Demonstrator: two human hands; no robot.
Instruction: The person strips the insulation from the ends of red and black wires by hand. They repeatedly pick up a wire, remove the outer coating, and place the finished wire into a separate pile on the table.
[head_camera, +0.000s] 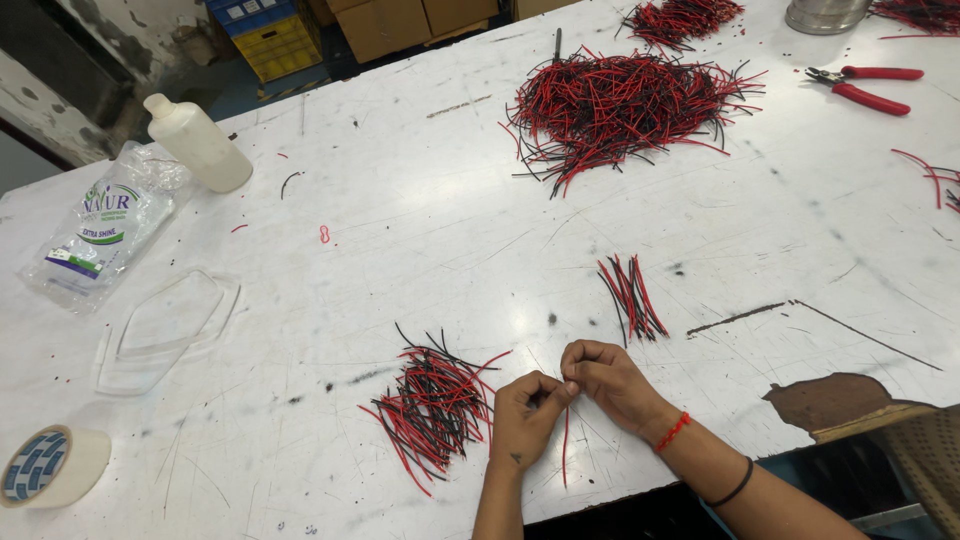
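Both hands meet at the near edge of the scuffed white desk (400, 220). The left hand (523, 415) and right hand (608, 378) each have their grip pinching the same thin red wire (565, 445), which hangs down between them. A small pile of red and black cut wires (435, 405) lies just left of them.

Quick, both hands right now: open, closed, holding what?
Left hand: closed, pinching a red wire that hangs below.
Right hand: closed, fingertips on the same wire's top end.

Red wire (565, 445), vert., pinched atop
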